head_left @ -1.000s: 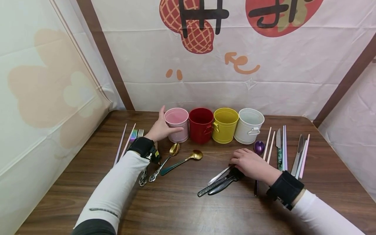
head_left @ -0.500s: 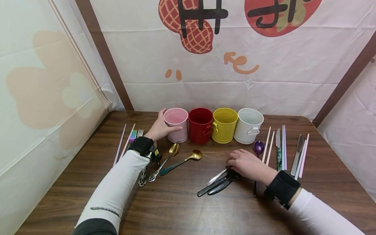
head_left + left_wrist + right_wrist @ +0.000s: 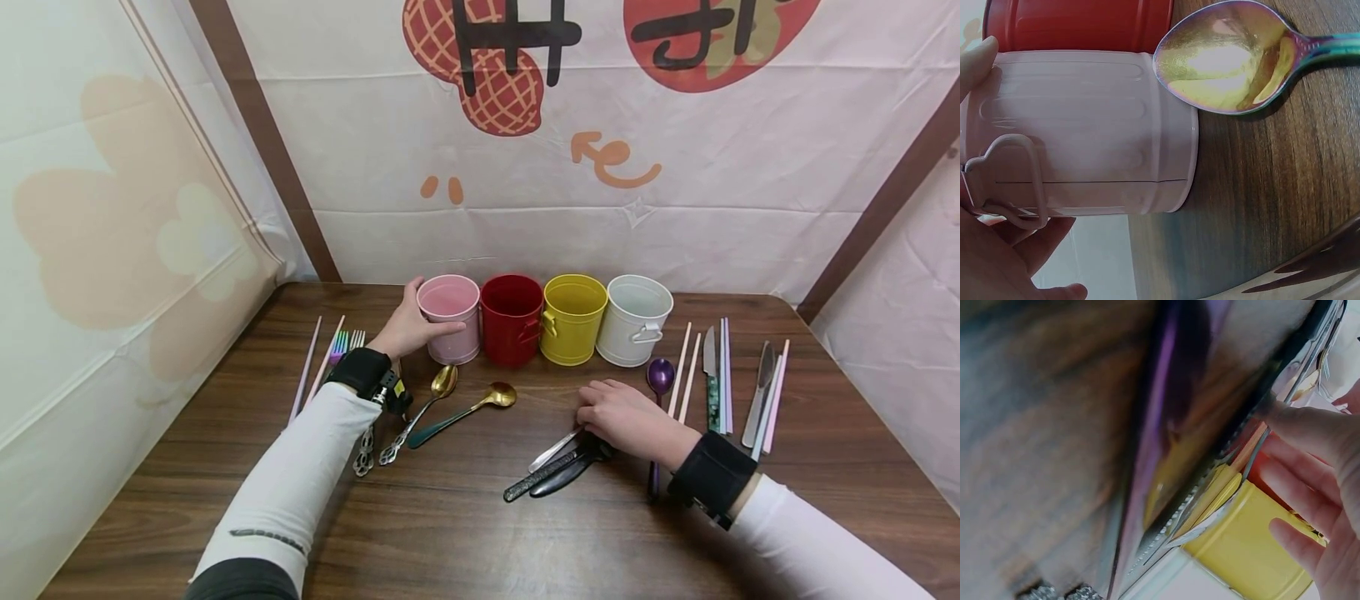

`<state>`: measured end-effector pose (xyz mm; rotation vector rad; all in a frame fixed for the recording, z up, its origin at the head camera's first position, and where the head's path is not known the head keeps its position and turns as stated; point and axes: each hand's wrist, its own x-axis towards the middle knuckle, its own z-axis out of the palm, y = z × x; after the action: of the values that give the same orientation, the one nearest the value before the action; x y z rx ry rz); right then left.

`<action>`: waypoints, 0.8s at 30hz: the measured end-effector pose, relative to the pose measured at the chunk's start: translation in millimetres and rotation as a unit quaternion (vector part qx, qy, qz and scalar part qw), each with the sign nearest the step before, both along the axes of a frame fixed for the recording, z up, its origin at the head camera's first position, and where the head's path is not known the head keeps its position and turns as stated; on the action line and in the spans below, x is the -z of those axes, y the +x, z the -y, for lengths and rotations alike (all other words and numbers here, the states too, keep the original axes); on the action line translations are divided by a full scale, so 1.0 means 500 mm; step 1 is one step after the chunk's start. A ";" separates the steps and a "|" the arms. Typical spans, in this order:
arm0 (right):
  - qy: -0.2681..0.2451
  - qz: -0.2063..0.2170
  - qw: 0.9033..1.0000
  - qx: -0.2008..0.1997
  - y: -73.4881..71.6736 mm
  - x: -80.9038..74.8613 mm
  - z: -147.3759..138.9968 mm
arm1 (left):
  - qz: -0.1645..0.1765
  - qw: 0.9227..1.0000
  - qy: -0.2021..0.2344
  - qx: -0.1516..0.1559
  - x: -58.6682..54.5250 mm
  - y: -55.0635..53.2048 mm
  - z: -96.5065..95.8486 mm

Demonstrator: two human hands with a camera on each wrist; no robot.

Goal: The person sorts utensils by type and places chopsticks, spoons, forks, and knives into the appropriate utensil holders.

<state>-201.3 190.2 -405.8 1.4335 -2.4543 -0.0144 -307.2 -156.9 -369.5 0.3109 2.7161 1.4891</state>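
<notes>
Gripping pink bucket (image 3: 459, 348) (red bucket (image 3: 510, 329) adjoining), left fingers (image 3: 448, 328); right fingers (image 3: 591, 399) pinching cutlery (image 3: 553, 452) near purple spoon (image 3: 661, 376).

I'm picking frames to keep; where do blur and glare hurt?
Right wrist: the foreground purple handle is badly blurred, the yellow bucket clearer; left wrist: glare whitens part of the spoon, pink bucket clear; head: mostly sharp, soft sheen on the tabletop.

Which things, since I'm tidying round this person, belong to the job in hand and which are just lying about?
Apparently in the job: pink bucket, held by the left hand; silver-handled utensil and black-handled utensils, partly under the right hand.

Apparently lying about: red bucket, yellow bucket, white bucket, purple spoon, gold-bowled spoons, chopsticks, forks, knives.
</notes>
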 end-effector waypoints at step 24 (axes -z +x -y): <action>-0.065 -0.023 0.998 0.000 0.009 -0.056 -0.015 | 0.014 1.000 0.000 -0.003 0.003 -0.004 0.007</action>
<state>-197.0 197.6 -377.7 1.3645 -2.3717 0.1089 -309.0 -160.5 -371.1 0.2802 2.6970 1.4824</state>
